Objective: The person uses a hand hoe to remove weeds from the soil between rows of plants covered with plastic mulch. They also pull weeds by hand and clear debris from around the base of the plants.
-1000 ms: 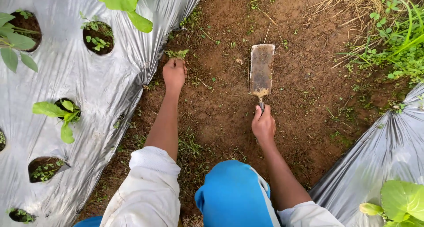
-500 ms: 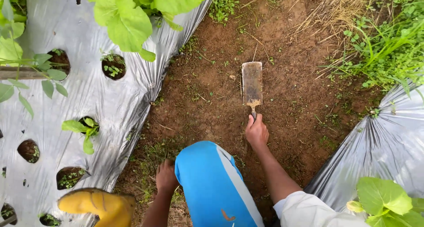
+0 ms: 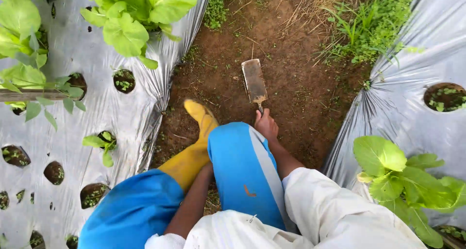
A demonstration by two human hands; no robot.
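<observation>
Running between two sheets of silver plastic mulch, a strip of bare brown soil (image 3: pixel 286 91) is seen as the only open room. A flat rusty trowel (image 3: pixel 254 80) lies blade-down on that soil, roughly midway between the sheet edges, its handle gripped by the right hand (image 3: pixel 266 125), which is closed around it. The left hand is hidden behind the blue-clad knee (image 3: pixel 238 157); only its forearm (image 3: pixel 191 205) is seen, so its state cannot be told. A yellow rubber boot (image 3: pixel 196 142) is planted on the soil just left of the trowel, close to the crumpled edge of the left mulch sheet (image 3: pixel 97 113). The right mulch sheet (image 3: pixel 403 113) rises right of the trowel, well apart from it. Round planting holes (image 3: pixel 124 80) are cut in both sheets; soil and small green seedlings are held in them. Large leafy plants (image 3: pixel 131 21) overhang the left sheet beyond the trowel. Grass and weeds (image 3: pixel 369 26) crowd the strip's far end.
</observation>
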